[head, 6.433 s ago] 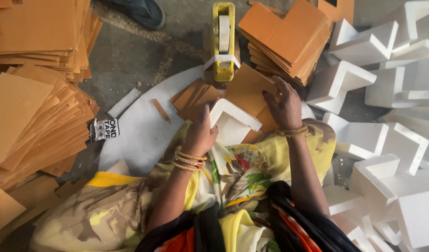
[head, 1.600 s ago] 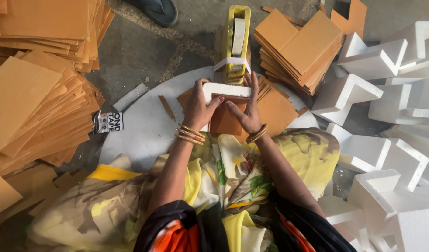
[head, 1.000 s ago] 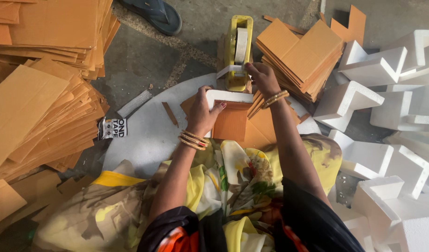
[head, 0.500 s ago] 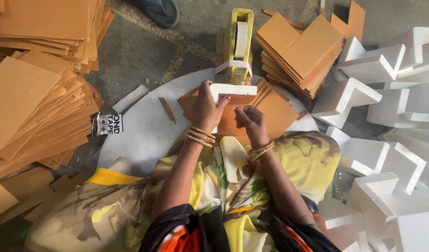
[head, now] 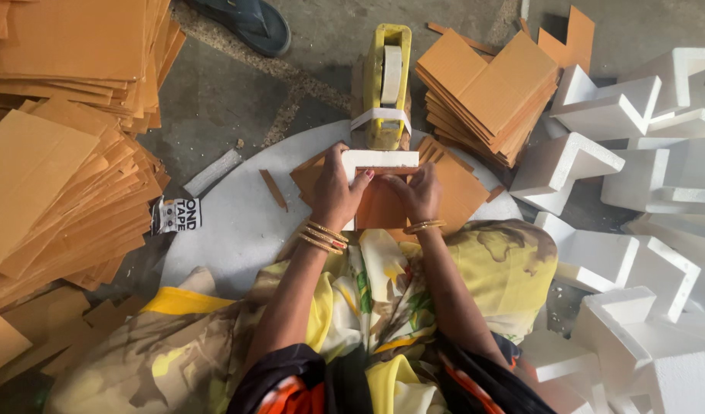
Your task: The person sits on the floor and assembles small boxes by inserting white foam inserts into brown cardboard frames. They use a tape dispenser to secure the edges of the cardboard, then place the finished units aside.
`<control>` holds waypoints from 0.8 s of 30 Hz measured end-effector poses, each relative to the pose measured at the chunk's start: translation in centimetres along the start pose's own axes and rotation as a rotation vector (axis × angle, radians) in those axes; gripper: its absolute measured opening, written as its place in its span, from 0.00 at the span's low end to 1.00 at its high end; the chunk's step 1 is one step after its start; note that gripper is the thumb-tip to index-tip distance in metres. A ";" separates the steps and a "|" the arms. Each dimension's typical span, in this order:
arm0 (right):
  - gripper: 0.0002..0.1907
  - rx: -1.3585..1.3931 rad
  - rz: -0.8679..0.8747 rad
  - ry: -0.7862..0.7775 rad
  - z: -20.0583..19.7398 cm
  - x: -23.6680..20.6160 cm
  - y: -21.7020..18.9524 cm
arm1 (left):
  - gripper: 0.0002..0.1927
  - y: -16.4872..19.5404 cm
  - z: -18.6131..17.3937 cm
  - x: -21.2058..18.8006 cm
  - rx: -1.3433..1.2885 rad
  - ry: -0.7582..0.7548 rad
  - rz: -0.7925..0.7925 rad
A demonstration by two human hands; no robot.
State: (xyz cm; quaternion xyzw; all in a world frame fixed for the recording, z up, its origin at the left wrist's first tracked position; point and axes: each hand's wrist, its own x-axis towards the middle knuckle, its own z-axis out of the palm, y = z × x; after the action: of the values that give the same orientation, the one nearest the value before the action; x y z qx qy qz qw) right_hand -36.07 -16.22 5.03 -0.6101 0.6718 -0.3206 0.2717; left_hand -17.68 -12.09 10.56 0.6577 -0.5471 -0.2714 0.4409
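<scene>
A white L-shaped foam corner piece [head: 382, 159] with an orange-brown cardboard piece [head: 379, 207] against it is held over the round white board [head: 237, 230]. My left hand [head: 337, 192] grips the foam's left side. My right hand [head: 418, 192] presses on the cardboard and foam at the right. Just beyond stands a yellow tape dispenser [head: 387, 84] with a roll of white tape and a strip hanging at its front.
Stacks of orange-brown cardboard sheets [head: 54, 176] fill the left; L-shaped cardboard pieces [head: 486, 92] are stacked behind right. White foam corner pieces [head: 621, 199] pile up on the right. A flat tape box [head: 176, 215] lies left, and a dark sandal [head: 241, 23] at the top.
My right hand went to the tape dispenser, came back toward me, and now rests on the cardboard and foam. The left hand kept hold of the foam piece.
</scene>
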 end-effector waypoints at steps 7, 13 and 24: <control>0.29 0.599 -0.225 -0.231 -3.2 3.9 0.5 | 0.31 0.3 0.0 -0.8 0.034 0.029 -0.010; 0.39 0.754 -0.013 -0.606 -3.4 8.4 -2.3 | 0.32 0.4 -0.1 -0.8 0.016 0.015 0.013; 0.43 0.592 -0.020 -0.499 -0.7 9.3 -4.3 | 0.31 0.4 0.1 0.1 0.022 -0.026 -0.085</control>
State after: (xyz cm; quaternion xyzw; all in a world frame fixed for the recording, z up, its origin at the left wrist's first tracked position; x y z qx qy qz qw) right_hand -34.80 -25.66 8.99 -0.5710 0.4574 -0.3451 0.5879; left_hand -17.92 -12.19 10.94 0.6816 -0.5273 -0.2926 0.4144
